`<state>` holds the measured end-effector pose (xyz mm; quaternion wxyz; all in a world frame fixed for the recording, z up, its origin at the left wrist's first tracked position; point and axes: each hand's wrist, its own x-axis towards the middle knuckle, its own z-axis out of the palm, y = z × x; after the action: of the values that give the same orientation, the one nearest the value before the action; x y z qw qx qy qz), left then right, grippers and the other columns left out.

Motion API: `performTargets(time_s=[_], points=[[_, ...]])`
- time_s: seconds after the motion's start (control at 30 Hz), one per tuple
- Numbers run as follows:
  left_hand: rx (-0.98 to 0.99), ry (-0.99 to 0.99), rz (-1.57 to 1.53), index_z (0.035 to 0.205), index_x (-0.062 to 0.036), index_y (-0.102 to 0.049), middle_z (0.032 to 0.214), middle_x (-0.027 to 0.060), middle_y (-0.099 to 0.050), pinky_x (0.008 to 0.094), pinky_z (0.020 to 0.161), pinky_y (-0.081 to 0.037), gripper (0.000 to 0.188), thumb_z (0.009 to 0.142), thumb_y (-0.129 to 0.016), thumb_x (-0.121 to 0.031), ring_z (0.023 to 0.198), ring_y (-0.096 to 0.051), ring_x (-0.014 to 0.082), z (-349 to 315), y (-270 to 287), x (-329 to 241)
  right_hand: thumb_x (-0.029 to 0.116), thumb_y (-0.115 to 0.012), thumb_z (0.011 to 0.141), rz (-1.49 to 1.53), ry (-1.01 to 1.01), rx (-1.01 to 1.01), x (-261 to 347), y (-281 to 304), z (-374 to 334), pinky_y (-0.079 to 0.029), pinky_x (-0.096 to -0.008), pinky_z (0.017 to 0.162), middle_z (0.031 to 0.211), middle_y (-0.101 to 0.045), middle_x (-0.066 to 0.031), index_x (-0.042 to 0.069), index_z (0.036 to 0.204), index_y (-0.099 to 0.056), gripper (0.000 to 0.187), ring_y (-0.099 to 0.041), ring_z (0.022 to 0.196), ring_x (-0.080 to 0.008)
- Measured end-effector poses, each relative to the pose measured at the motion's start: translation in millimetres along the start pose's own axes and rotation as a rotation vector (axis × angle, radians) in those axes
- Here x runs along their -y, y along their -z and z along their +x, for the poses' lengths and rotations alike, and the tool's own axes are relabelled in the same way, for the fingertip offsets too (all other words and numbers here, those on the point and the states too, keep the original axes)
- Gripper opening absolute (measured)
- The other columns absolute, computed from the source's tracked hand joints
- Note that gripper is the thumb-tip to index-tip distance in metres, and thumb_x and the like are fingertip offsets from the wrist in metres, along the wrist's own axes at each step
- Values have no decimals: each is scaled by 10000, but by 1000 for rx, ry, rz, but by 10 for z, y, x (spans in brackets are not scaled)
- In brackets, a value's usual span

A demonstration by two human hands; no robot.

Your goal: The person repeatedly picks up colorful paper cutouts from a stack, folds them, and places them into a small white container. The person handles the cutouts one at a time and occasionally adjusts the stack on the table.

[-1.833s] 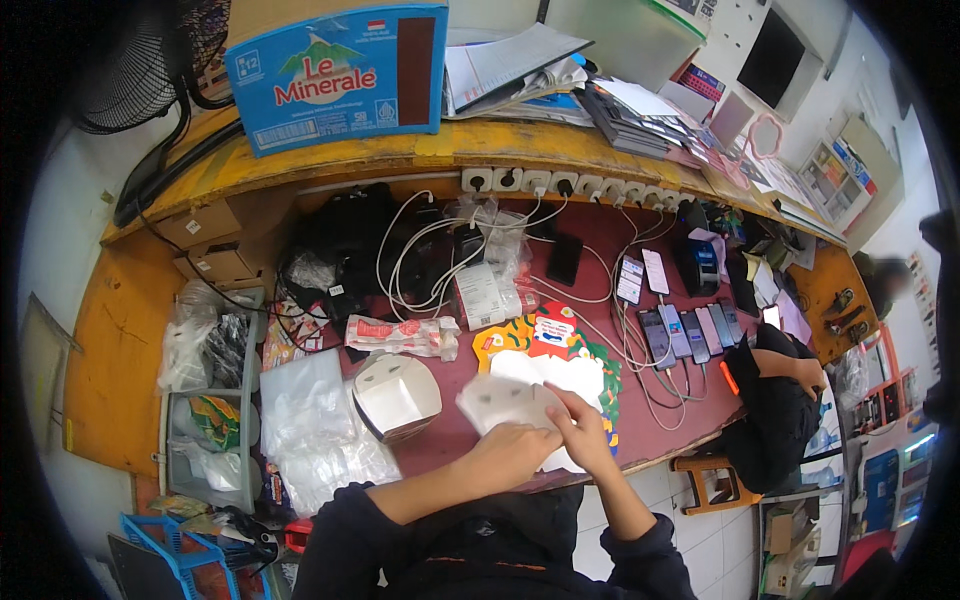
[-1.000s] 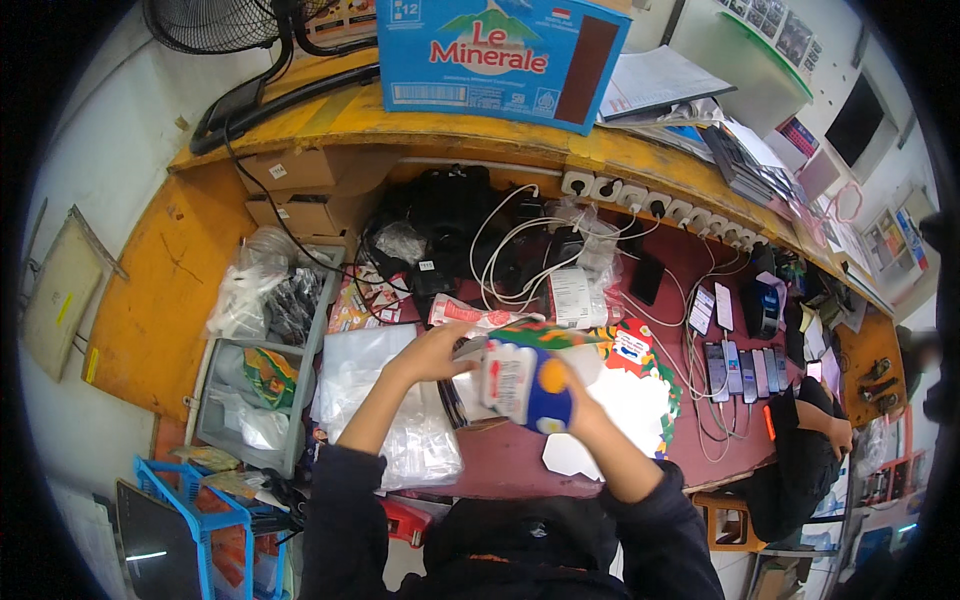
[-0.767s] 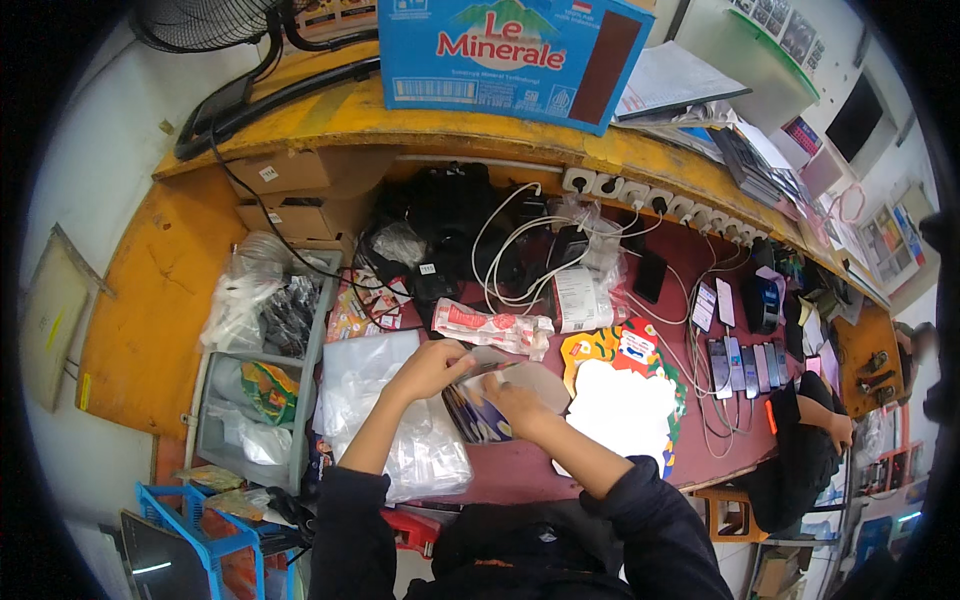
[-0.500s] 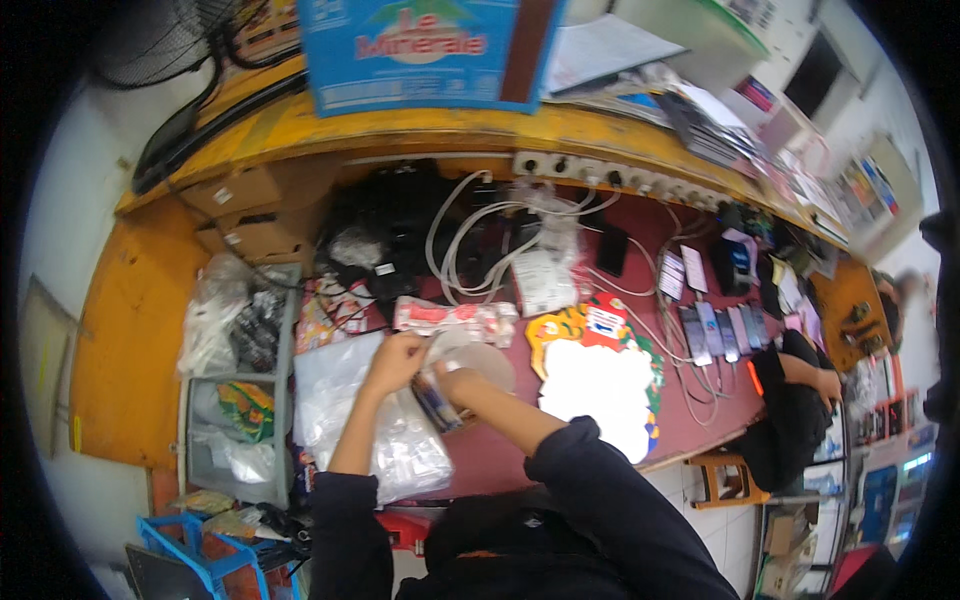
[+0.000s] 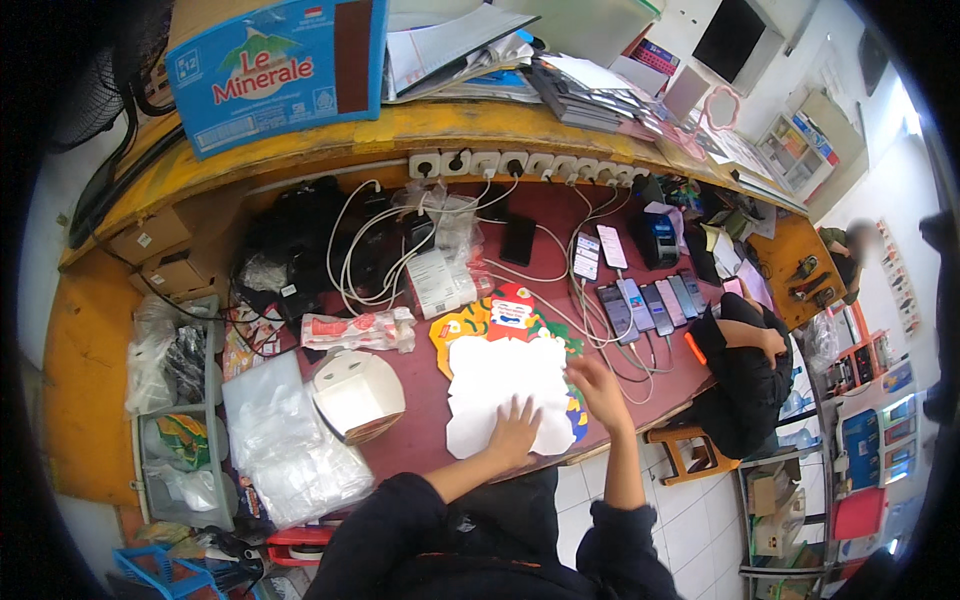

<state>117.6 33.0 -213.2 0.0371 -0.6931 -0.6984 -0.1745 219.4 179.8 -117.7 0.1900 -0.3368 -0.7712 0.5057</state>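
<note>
A stack of die-cut cardboard sheets with scalloped edges lies on the red tabletop, its top white sheet [image 5: 490, 385] plain side up. Colourful printed sheets [image 5: 450, 330] stick out behind and to the right. My left hand [image 5: 515, 432] rests flat on the near part of the white sheet, fingers spread. My right hand [image 5: 597, 393] is at the sheet's right edge, fingers partly bent and apart, nothing visible in them. Left of the stack stands a folded cardboard box [image 5: 360, 395], white inside, with small slots in its back flap.
Clear plastic bags [image 5: 290, 440] lie left of the box, beside a grey bin [image 5: 218, 430]. Behind are a pink-and-white packet [image 5: 358, 330] and white cables [image 5: 345, 260]. Several phones [image 5: 640, 305] lie to the right, near another person's arm [image 5: 755, 335]. A shelf [image 5: 330, 150] overhangs the back.
Both hands have let go of the cardboard box, which now stands by itself on the left. They have moved right to the white sheet. The view has shifted to the right.
</note>
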Motion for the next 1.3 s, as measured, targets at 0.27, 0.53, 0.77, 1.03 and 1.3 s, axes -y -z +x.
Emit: performTargets(time_s=[0.27,0.53,0.77,1.03,1.3], points=[[25,205,-781,905,-11,-621,869,168,-625,408,680,-471,196,893,-519,-178,780,-618,316,248,593,441,112,-682,795,10,121,-454,-161,120,-702,-430,-349,902,1160,-584,-123,25,1181,-555,416,-540,1099,-241],[-136,75,-664,868,-31,-576,675,142,-592,403,574,-469,272,814,-664,-283,598,-603,329,331,1969,595,300,-762,697,-236,651,-208,629,-734,-402,-346,-429,1019,1334,-476,-190,8,1264,-502,689,-455,1229,-351],[-81,70,-654,1179,-47,-361,821,121,-607,367,589,-486,703,698,-788,-330,700,-639,328,424,2154,518,320,-746,735,163,646,-343,645,-971,-448,-393,-407,969,1311,-456,-244,19,1349,-413,761,-447,1232,-353],[245,-10,-947,1204,-58,-335,854,112,-626,304,631,-464,667,711,-777,-138,719,-630,253,261,2376,544,400,-567,855,-200,715,-330,780,-608,-392,-255,-467,1051,1375,-437,-160,68,1290,-519,549,-362,1296,-349],[53,21,-662,1114,-37,-443,900,121,-601,327,618,-467,558,708,-785,-211,680,-606,215,204,2437,721,74,-685,774,151,521,-135,775,-907,-548,-471,-353,836,925,-667,-153,-33,972,-657,226,-634,894,-284]])
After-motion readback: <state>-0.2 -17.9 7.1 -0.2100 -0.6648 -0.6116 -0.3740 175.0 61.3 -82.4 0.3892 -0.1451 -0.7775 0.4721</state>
